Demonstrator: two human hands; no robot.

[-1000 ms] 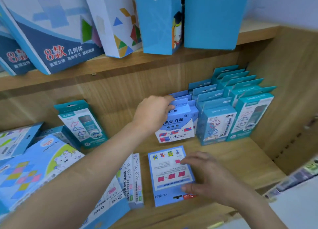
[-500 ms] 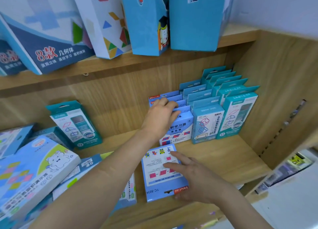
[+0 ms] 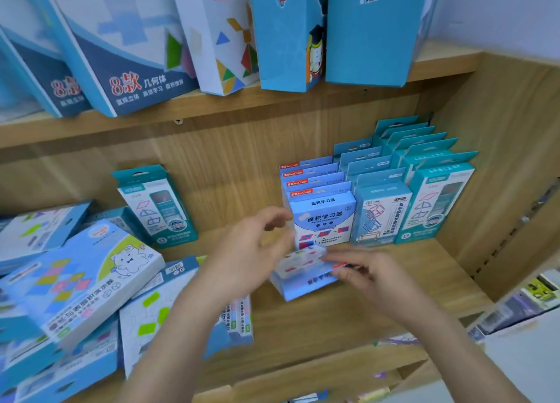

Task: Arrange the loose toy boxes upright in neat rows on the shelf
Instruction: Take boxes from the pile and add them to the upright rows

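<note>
Fingers (image 3: 348,258) of the right hand (image 3: 368,277) pinch the right end of a small blue-and-white toy box (image 3: 303,274), which is tilted and lifted off the wooden shelf (image 3: 348,321), its image smeared by motion. Just left of it, the left hand (image 3: 251,251) hovers with its fingers (image 3: 272,217) spread and loosely curled, grasping nothing; whether they touch the box's near edge cannot be told through the blur.

Directly behind the held box, a row of matching blue boxes (image 3: 321,217) stands upright against the back panel, front to back, the nearest showing a white label with Chinese characters. Beside that row on the right stand two further rows, one of light blue boxes (image 3: 381,214) printed with a cube frame and one of teal boxes (image 3: 436,202) with hanging tabs, reaching to the shelf's right wall.

At the left end of the same shelf, loose boxes lie in a jumbled pile: a large flat box (image 3: 91,278) with a cartoon bear on top, others slanting beneath it. A single teal box (image 3: 157,205) stands upright, leaning on the back panel, well apart from the neat rows.

On the upper shelf (image 3: 439,63), tall blue and white boxes (image 3: 218,33) lean side by side.
</note>
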